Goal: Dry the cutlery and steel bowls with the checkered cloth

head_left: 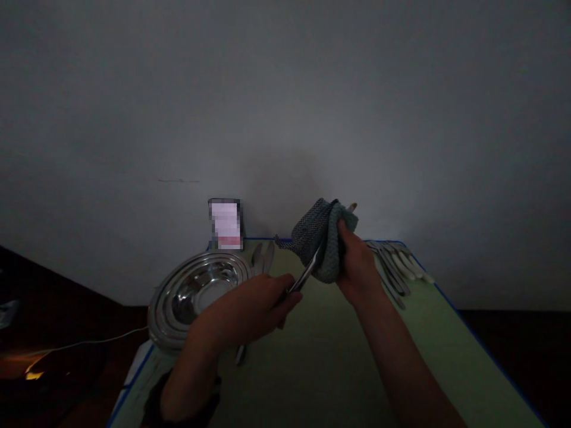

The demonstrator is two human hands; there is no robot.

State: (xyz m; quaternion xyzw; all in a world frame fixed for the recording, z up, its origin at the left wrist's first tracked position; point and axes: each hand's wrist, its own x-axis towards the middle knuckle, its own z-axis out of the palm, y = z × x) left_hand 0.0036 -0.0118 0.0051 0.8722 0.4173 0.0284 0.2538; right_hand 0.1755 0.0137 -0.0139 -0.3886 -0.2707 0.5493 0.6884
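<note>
My left hand [272, 300] is closed on the lower end of a shiny piece of metal cutlery [307, 274], which slants up to the right above the table. My right hand [359, 261] grips a grey-green knitted cloth [330, 261], folded around the upper part of that cutlery. A small pale tip [352, 207] pokes out beyond the cloth. Because the cloth covers its head, I cannot make out what kind of cutlery it is. Left of my hands, spoon-like metal cutlery [267, 255] lies beside the bowl, partly hidden by my left hand.
Nested steel bowls [156, 309] stand on the left of the green table [330, 368], which has a blue edge. A phone [226, 224] leans upright at the back against the grey wall [285, 107]. More cutlery [392, 270], some white-handled, lies at the right. A white cable [107, 340] runs off left.
</note>
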